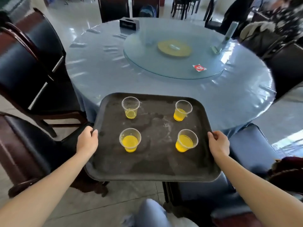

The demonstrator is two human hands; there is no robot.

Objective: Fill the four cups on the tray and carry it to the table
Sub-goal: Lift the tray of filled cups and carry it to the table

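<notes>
At the table's (164, 89) near edge, the tray (152, 161) rides level, far rim just over the blue cloth. Left hand (87, 140) and right hand (218, 142) clamp opposite rims, thumbs on top, balancing the load. Four cups (130, 140) stand spread toward the corners, all part-filled with yellow drink, so pouring looks done. Setting down comes next, I'd say, between the chairs (32, 63).
</notes>
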